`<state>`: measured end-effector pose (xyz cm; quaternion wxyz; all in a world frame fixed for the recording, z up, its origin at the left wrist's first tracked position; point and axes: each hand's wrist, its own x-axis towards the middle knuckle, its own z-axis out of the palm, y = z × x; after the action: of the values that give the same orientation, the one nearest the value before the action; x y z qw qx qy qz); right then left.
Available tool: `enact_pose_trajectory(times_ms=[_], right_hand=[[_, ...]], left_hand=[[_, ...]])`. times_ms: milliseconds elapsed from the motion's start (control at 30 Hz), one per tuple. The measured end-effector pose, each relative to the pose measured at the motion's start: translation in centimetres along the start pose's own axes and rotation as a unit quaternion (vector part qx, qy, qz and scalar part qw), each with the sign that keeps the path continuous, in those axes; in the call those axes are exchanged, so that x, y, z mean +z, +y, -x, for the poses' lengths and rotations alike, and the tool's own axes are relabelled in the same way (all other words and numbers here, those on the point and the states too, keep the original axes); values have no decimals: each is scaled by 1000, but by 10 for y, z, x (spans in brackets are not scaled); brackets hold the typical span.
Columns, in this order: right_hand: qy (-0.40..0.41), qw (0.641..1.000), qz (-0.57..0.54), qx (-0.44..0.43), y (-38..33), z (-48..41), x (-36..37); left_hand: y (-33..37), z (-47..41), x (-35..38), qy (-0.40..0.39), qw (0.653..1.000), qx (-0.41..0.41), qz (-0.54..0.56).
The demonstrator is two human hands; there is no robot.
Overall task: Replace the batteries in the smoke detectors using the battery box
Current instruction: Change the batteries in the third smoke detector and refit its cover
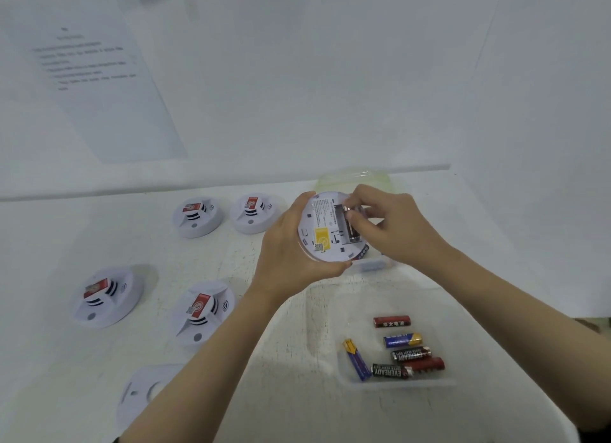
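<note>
The left hand (287,244) holds a smoke detector (325,231) back-up above the table (297,403), grip curled round its rim. The right hand (393,226) has its grip pinched on a battery (351,234) in the detector's open compartment. Spare batteries (403,340) lie in a clear tray (413,383) nearby.

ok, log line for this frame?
left hand holds smoke detector | right hand fingers pinch its battery | tray holds loose batteries
</note>
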<state>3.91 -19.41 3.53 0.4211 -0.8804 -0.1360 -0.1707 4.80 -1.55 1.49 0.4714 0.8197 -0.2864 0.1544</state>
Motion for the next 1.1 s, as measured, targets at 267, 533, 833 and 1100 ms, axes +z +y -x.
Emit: enact_pose_trajectory(times_ms=[267, 533, 833, 1100], right_hand=[[6, 996, 37, -83, -4, -11, -9], [-92, 995, -38, 19, 0, -14, -13], [-205, 923, 270, 181, 35, -23, -33], [-314, 852, 375, 185, 43, -36, -28]], left_hand=[[5, -8, -2, 38, 999, 2, 29], [-8, -3, 3, 55, 995, -59, 61], [-23, -7, -11, 54, 996, -61, 31], [-23, -2, -5, 22, 995, -87, 52]])
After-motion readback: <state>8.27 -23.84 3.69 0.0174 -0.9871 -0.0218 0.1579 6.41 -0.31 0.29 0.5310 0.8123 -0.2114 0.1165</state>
